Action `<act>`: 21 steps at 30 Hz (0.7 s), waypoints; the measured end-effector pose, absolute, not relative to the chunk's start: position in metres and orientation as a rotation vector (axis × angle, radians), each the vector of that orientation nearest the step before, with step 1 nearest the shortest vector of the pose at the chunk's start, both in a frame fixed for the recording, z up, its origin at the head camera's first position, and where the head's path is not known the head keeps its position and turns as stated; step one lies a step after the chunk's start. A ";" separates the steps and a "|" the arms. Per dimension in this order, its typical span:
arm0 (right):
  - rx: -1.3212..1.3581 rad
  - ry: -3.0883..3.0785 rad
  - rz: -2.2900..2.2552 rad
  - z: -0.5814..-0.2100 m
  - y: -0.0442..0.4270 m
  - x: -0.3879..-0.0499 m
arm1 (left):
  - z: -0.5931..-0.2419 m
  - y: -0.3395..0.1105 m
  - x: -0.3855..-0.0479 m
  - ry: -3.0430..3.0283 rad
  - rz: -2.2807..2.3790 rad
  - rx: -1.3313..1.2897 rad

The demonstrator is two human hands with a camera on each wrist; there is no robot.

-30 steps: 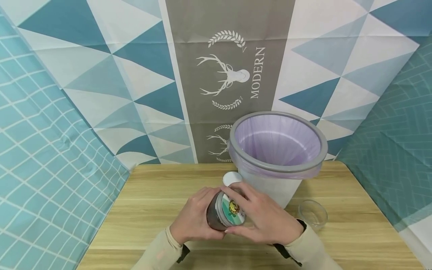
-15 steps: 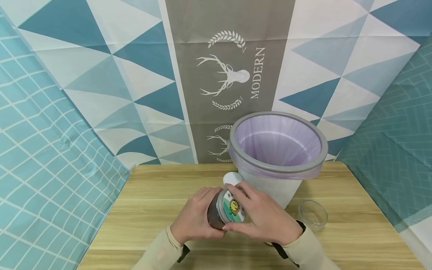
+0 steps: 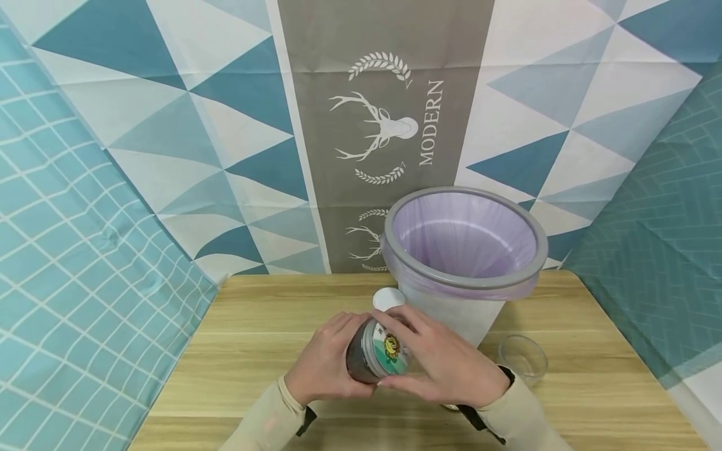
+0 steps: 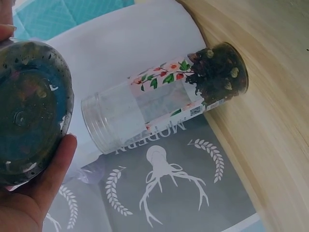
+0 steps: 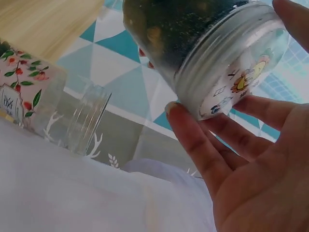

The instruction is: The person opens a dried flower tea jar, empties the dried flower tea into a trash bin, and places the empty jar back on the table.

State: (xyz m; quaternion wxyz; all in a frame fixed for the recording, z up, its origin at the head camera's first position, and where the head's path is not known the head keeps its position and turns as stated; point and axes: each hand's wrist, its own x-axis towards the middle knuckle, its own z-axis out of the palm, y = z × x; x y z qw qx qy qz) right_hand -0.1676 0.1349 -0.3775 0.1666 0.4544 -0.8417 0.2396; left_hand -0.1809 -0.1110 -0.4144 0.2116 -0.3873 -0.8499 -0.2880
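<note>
Fingers [image 5: 193, 142] of right hand [image 3: 442, 363] pinch lid [image 3: 390, 354], left hand [image 3: 324, 366] curls round tilted jar [image 3: 358, 362]; sudden loosening could spill contents [image 5: 161, 36] below them.

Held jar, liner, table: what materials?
Held jar: clear plastic or glass, glossy; dark contents show through, base glints. Liner: likely thin plastic film; translucent purple, creased. Table: wood or printed laminate, smooth-looking; pale streaky grain.
</note>
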 end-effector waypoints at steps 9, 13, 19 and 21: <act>1.137 -2.439 0.663 -0.381 0.131 -0.166 | -0.415 -0.111 -0.180 -2.396 -0.766 -1.046; 1.194 -2.420 0.681 -0.380 0.132 -0.167 | -0.415 -0.111 -0.180 -2.383 -0.759 -1.063; 1.329 -2.373 0.688 -0.378 0.138 -0.170 | -0.413 -0.110 -0.181 -2.404 -0.747 -1.091; 1.342 -2.369 0.692 -0.377 0.139 -0.169 | -0.413 -0.111 -0.180 -2.412 -0.751 -1.092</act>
